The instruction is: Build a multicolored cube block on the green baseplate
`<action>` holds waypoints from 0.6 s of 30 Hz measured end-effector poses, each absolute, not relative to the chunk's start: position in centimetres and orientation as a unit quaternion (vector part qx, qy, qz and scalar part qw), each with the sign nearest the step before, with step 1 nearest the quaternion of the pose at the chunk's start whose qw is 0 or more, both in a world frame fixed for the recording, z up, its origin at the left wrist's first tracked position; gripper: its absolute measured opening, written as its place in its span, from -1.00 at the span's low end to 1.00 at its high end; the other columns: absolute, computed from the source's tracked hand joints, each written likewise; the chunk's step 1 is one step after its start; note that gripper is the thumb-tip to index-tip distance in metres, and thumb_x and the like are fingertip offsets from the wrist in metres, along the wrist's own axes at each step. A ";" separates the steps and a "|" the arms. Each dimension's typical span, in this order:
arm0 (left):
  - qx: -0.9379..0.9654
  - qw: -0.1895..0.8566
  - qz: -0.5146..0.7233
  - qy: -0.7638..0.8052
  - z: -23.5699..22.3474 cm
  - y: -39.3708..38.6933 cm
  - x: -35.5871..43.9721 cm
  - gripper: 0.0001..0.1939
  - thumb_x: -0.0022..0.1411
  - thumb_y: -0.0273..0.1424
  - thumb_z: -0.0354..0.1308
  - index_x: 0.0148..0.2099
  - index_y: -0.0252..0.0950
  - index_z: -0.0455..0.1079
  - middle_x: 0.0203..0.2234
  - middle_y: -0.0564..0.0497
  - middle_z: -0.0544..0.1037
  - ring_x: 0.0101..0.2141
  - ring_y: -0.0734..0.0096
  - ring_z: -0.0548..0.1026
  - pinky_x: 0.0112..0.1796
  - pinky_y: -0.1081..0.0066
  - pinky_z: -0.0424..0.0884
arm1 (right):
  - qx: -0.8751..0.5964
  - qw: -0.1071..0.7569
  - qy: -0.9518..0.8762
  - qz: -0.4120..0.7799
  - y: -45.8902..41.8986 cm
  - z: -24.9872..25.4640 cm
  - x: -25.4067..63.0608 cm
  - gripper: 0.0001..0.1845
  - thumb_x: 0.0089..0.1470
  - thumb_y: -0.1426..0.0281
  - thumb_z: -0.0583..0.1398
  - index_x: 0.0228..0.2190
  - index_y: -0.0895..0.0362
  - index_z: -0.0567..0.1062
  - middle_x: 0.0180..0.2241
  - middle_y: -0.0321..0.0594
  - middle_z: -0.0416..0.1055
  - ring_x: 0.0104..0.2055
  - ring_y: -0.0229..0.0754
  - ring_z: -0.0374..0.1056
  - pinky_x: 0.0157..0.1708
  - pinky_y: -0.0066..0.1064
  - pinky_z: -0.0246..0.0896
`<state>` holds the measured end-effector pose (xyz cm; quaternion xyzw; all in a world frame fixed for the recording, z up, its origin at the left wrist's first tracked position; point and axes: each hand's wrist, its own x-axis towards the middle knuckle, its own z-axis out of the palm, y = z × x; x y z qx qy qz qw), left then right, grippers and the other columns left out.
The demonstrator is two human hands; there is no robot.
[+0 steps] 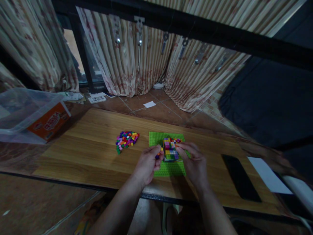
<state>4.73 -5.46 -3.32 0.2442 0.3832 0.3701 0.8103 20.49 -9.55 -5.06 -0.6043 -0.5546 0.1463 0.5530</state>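
A block built of many-coloured toy bricks (170, 149) stands on a green baseplate (168, 171) on the wooden table. Close to the block's left side, my left hand (148, 163) is closed around a few small toy bricks (161, 149); a yellow one and darker ones show between thumb and fingers. My right hand (195, 160) reaches over the block's right edge, its thumb and forefinger pinched together at the top. Something orange shows at those fingertips, too small to make out surely. A heap of loose toy bricks (127, 140) lies left of the baseplate.
A black flat slab (241, 178) and a white sheet (269, 174) lie on the right of the table (97, 163). A clear plastic bin (22, 114) with an orange label stands beyond the left end. Metal pieces (140, 32) hang from a dark bar above.
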 end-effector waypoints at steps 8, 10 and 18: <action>0.241 0.798 0.383 0.397 -3.5 -5.4 4.8 -0.67 -0.07 -0.24 0.33 -0.44 -0.38 0.32 -0.64 0.14 0.28 -0.71 0.77 0.08 -0.71 0.64 -0.17 | -0.651 0.455 -0.606 0.050 -9.2 -5.8 21.5 -0.89 0.03 0.26 0.28 -0.37 -0.02 0.61 -0.26 -0.22 0.47 -0.16 -0.09 0.35 -0.10 -0.17 0.24; 0.241 0.799 0.385 0.395 -3.5 -5.4 4.8 -0.67 -0.08 -0.24 0.34 -0.44 -0.38 0.32 -0.63 0.14 0.29 -0.71 0.77 0.08 -0.71 0.64 -0.17 | -0.653 0.440 -0.616 0.030 -9.0 -5.7 21.2 -0.91 0.02 0.28 0.28 -0.39 -0.03 0.61 -0.26 -0.21 0.46 -0.14 -0.08 0.34 -0.10 -0.17 0.23; 0.247 0.796 0.386 0.395 -3.8 -5.4 4.8 -0.68 -0.04 -0.23 0.31 -0.44 -0.39 0.34 -0.62 0.14 0.28 -0.71 0.78 0.08 -0.71 0.65 -0.17 | -0.660 0.437 -0.611 0.033 -8.2 -5.7 21.0 -0.95 -0.03 0.32 0.29 -0.45 0.00 0.59 -0.25 -0.20 0.45 -0.13 -0.07 0.34 -0.10 -0.17 0.23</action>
